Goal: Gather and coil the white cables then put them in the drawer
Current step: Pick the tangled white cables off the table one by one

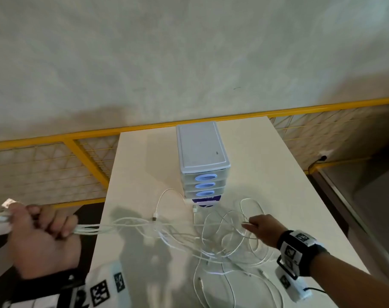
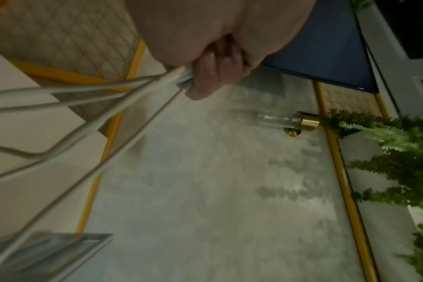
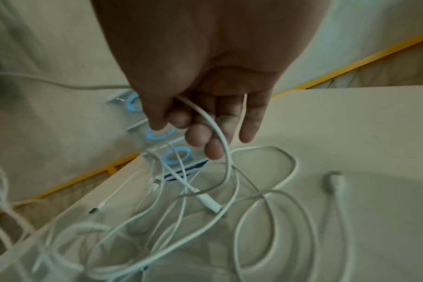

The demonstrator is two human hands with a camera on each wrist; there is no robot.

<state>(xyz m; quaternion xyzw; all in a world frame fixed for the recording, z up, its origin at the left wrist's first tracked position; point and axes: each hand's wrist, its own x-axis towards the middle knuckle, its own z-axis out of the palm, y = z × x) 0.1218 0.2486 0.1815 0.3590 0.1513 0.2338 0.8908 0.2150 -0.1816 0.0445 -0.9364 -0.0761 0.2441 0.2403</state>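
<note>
A tangle of white cables [image 1: 211,238] lies on the white table [image 1: 278,174], in front of a small drawer unit [image 1: 202,152] whose three blue-handled drawers are closed. My left hand [image 1: 42,236] is off the table's left edge and grips a bundle of the cables [image 2: 85,95] in a fist, so the strands run taut to the pile. My right hand [image 1: 260,227] hovers over the right side of the tangle. In the right wrist view it [image 3: 200,122] pinches one cable strand [image 3: 220,133] between thumb and fingers, with the drawers [image 3: 172,154] just beyond.
A yellow-framed mesh fence [image 1: 89,156] runs behind and to the left of the table. A loose cable end with a plug [image 3: 336,181] lies to the right of the pile. Green plants [image 2: 399,162] appear in the left wrist view.
</note>
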